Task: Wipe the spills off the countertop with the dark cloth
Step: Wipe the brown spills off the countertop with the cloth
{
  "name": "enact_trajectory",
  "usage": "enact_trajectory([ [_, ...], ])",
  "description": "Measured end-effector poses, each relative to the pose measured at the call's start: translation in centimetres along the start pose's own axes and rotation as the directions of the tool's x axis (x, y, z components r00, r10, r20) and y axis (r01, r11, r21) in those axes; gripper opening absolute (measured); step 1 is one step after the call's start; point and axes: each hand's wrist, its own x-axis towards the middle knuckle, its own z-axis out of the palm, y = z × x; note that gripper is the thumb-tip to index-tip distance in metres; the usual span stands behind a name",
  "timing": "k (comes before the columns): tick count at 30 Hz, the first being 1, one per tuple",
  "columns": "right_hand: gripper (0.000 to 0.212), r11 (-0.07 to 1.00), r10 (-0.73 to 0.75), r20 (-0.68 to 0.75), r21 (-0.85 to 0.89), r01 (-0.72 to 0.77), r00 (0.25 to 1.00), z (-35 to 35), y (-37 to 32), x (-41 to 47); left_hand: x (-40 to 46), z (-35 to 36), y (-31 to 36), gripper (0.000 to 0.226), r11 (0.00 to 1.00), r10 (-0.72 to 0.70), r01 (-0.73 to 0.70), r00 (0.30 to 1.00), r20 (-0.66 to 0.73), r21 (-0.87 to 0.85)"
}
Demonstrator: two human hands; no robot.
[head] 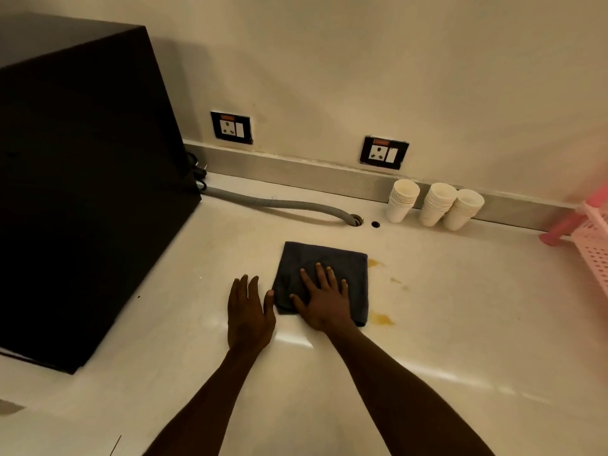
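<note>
A: Item one, the dark cloth?
B: Folded square, flat on the countertop, mid-depth, nearer the front edge than the back upstand. Right hand is pressed on its near half, fingers spread flat, nothing pinched. Left hand lies palm-down on the bare top just beside the cloth's left edge, fingers loosely open, thumb touching or nearly touching the cloth.

A: Item two, the spills?
B: Three amber marks, all off the cloth's right edge: one by its far right corner, a faint one further right, the largest by its near right corner.

A: Handling note?
B: Probably best to keep the palm flat, press evenly, sweep rightward over all three, then draw back (lifting, not smearing).

A: Surroundings?
B: Black appliance at the left edge; grey hose into a hole; paper cup stacks along the back; pink basket at the right edge. None blocks a rightward sweep.
</note>
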Motion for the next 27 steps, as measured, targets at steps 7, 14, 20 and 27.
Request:
enact_trajectory([
  [7,0.076,0.981,0.185,0.032,0.06,-0.187,0.982,-4.6,7.6,1.5,0.4,0.4,-0.9,0.061,1.0,0.004,-0.003,1.0,0.029,-0.015],
  [14,0.067,0.953,0.295,-0.012,0.078,-0.293,0.955,-5.5,14.9,-1.6,0.4,0.6,-1.0,0.073,1.0,0.026,-0.026,0.999,0.04,0.003],
  [20,0.054,0.949,0.276,-0.076,0.181,-0.259,0.958,-3.1,15.7,-5.4,0.5,0.8,-1.0,0.078,0.999,0.042,-0.043,0.998,0.052,0.012],
  [27,0.05,0.954,0.206,-0.112,0.243,-0.174,0.972,-0.1,11.0,-10.1,0.4,1.2,-1.3,0.084,0.998,0.052,-0.053,0.997,0.058,0.016],
])
